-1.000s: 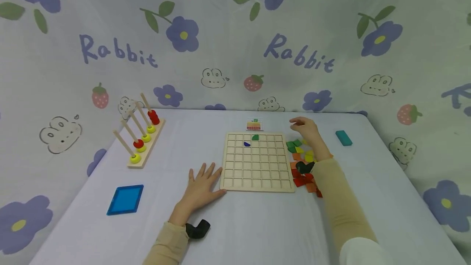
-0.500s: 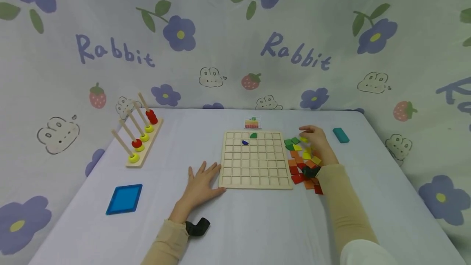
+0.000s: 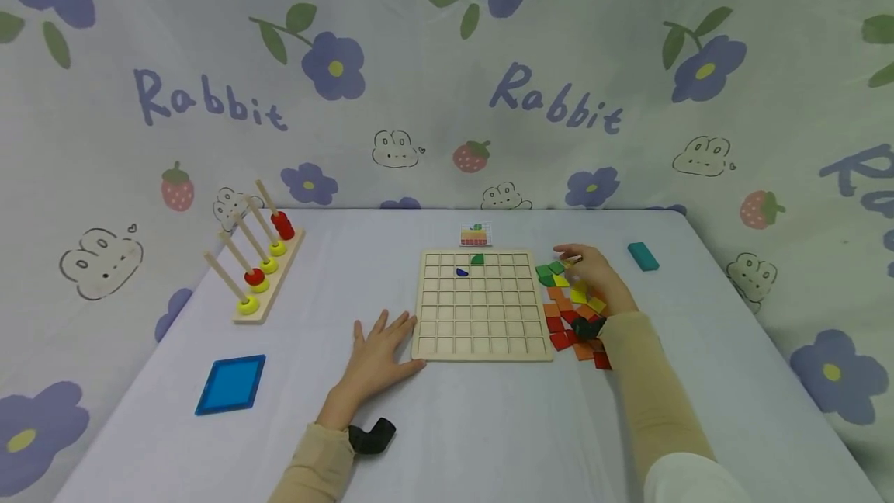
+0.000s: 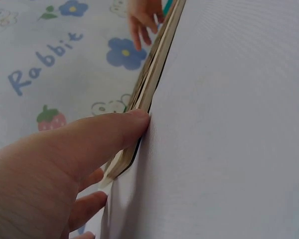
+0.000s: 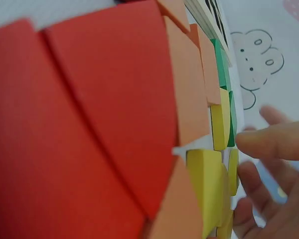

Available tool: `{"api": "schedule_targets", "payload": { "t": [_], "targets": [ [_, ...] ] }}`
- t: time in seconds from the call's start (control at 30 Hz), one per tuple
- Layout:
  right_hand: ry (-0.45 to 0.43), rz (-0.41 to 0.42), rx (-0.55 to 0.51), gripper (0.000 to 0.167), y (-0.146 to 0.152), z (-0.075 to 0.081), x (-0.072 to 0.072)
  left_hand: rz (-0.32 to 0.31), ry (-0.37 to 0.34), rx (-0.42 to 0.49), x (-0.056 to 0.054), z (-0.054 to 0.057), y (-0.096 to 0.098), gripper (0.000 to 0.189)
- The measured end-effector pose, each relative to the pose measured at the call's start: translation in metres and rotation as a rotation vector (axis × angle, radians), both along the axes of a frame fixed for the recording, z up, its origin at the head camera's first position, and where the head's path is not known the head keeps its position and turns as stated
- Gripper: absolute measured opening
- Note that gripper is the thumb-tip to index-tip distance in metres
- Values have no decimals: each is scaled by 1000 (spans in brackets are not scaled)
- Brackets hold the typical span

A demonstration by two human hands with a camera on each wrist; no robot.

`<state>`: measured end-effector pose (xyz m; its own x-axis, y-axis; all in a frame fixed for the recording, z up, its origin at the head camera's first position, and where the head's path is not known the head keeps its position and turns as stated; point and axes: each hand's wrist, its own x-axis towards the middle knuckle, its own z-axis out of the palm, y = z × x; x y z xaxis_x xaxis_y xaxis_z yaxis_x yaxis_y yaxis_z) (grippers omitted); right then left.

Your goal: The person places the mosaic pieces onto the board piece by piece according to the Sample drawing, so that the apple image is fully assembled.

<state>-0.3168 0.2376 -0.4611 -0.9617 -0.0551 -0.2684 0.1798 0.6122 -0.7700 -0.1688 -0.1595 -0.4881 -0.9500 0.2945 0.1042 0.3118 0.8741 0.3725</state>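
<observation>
A square wooden grid board (image 3: 489, 305) lies mid-table, with a green leaf-shaped piece (image 3: 478, 259) and a small blue piece (image 3: 462, 272) in its upper rows. My left hand (image 3: 377, 359) rests spread at the board's lower left corner. In the left wrist view its thumb (image 4: 119, 127) presses the board's edge (image 4: 157, 64). My right hand (image 3: 592, 268) hovers over the far end of the coloured pieces beside the board, fingers loosely bent. In the right wrist view, its thumb (image 5: 274, 142) is close to green and yellow pieces (image 5: 221, 119), and nothing shows held.
Red pieces (image 3: 561, 341) and orange pieces (image 3: 563, 303) lie at the board's right. A cake picture card (image 3: 476, 235) is behind the board. To the left are a peg stand with rings (image 3: 279, 274) and a blue tray (image 3: 230, 385); a teal block (image 3: 643, 256) lies far right.
My right hand has moved down and to the right, from beyond the pile to over the green and yellow pieces. The left hand keeps its place at the board; the head view has shifted slightly.
</observation>
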Motion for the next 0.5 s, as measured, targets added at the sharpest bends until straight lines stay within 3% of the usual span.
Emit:
{"api": "schedule_targets", "payload": {
  "t": [0.17, 0.5],
  "targets": [
    [-19, 128, 54, 55, -1, 1, -1, -3, 8, -1, 0, 1, 1, 76],
    [71, 167, 154, 41, -2, 0, 2, -2, 1, -4, 1, 0, 0, 76]
  ]
}}
